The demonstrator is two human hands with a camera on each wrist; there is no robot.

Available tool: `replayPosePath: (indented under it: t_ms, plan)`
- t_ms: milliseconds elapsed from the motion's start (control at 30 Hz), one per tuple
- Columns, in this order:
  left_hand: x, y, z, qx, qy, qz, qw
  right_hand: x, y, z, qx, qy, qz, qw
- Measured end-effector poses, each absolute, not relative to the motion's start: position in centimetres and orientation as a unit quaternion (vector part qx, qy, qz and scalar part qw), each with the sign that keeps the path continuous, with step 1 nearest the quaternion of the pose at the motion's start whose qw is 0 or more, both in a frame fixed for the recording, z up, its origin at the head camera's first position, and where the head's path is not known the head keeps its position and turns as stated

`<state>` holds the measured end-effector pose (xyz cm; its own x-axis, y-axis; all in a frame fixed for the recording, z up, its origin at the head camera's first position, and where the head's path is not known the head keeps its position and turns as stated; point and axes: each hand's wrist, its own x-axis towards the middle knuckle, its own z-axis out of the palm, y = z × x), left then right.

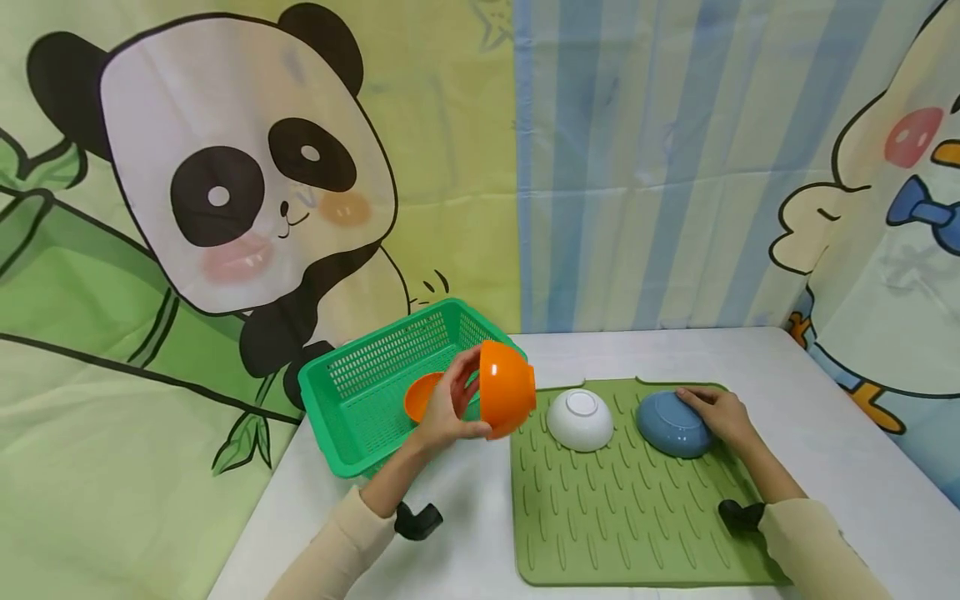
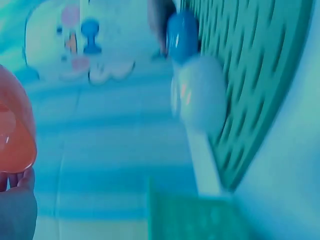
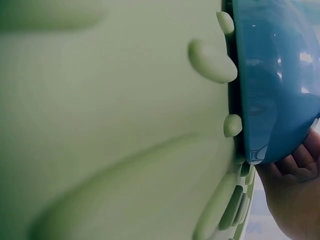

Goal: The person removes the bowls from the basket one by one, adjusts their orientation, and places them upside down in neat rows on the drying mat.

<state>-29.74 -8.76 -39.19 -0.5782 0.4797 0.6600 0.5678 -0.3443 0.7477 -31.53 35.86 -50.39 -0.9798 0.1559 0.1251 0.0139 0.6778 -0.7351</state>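
My left hand [image 1: 450,404] holds an orange bowl [image 1: 506,390] tipped on its side, near the right edge of a green basket [image 1: 322,408]. Thumb and fingers spread across its rim, and the bowl's opening faces left. In the left wrist view, part of the orange bowl [image 2: 15,125] shows at the left edge. On a green ridged mat [image 1: 585,517], a blue bowl [image 1: 675,425] lies upside down, and my right hand [image 1: 720,412] grips its right side. The right wrist view shows curled fingers [image 3: 302,157] against the blue bowl's wall.
An upturned white bowl [image 1: 580,421] sits on the mat, left of the blue one. Inside the basket lies another orange bowl [image 1: 420,397], partly hidden behind my left hand. The white table [image 1: 465,533] meets a printed curtain [image 1: 600,167] at the back.
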Motion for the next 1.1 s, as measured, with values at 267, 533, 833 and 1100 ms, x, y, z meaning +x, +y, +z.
replayPosePath:
  t_ms: [267,533,833,1100]
  plan:
    - [-26.1,-6.5,-43.8,-0.496,-0.528,-0.690,-0.014,-30.8,35.3,-50.0,-0.062,-0.913,0.364,0.174]
    - [-25.4,-5.7,-45.9,-0.499,-0.517,-0.695,-0.028,-29.4,31.3,-47.8,-0.018,-0.842,0.393,0.369]
    - [-25.6,-5.5,-44.6,-0.514,-0.524,-0.679,-0.017,-29.7,28.1,-52.5,0.134,-0.852,0.456,0.221]
    - [-25.7,-5.1,-43.3,-0.525,-0.519,-0.674,-0.003,-21.8,19.5,-44.9,0.135,-0.589,0.771,-0.199]
